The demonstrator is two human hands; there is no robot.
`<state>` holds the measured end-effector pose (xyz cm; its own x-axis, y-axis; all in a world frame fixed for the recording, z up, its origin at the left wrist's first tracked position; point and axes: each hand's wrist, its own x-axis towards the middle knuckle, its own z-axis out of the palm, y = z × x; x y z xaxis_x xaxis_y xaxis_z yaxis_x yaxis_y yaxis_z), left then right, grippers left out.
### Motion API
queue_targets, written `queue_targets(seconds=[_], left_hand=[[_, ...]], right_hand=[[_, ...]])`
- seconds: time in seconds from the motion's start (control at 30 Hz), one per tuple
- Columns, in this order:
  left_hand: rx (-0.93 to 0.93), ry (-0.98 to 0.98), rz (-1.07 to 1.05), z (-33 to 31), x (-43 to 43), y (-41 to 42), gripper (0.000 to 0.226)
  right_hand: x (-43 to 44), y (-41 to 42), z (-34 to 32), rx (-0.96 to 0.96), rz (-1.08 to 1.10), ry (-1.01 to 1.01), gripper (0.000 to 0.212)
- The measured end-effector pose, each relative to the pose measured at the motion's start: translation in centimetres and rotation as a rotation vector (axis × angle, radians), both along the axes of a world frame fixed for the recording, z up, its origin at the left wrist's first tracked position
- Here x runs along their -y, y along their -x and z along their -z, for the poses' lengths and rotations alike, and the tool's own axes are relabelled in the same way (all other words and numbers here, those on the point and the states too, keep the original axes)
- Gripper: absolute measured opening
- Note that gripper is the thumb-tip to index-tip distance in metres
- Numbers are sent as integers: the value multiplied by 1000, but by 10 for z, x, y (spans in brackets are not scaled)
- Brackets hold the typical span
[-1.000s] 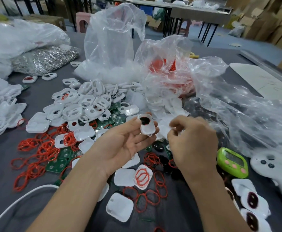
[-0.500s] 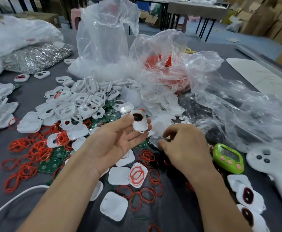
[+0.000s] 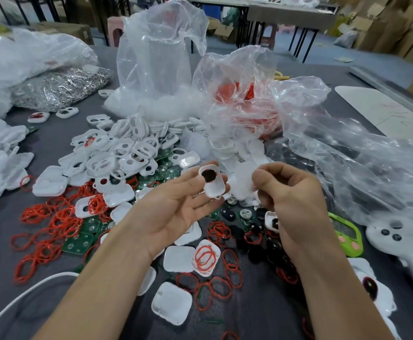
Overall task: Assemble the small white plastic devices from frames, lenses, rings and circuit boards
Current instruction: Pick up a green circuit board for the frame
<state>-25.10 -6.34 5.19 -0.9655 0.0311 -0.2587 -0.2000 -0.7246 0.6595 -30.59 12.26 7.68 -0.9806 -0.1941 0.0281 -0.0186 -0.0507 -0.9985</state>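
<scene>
The grey table carries clear plastic bags. In front of them lie a heap of white frames, loose red rings and green circuit boards. Above these the left hand, palm up, pinches a white device with a dark lens between thumb and fingertips. Just beside it, the right hand curls its fingers tightly, perhaps round something small; blur hides what.

Left hand palm-up, right hand curled

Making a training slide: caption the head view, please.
Left hand holds a white shell with dark lens above scattered red rings; right hand curls beside it.
</scene>
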Motion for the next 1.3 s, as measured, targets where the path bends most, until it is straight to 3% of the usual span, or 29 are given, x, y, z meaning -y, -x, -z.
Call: queue_targets(seconds=[0.23, 0.57, 0.9, 1.3], left_hand=[[-66, 8, 87, 0, -4, -3, 37], [-97, 51, 134, 1, -6, -2, 42], [-85, 59, 131, 1, -7, -3, 45], [-86, 59, 117, 0, -7, -3, 38]], right_hand=[[11, -3, 6, -9, -63, 5, 24], [14, -7, 10, -193, 15, -275, 12], [18, -14, 11, -452, 121, -452, 19], [9, -14, 10, -676, 177, -454, 18]])
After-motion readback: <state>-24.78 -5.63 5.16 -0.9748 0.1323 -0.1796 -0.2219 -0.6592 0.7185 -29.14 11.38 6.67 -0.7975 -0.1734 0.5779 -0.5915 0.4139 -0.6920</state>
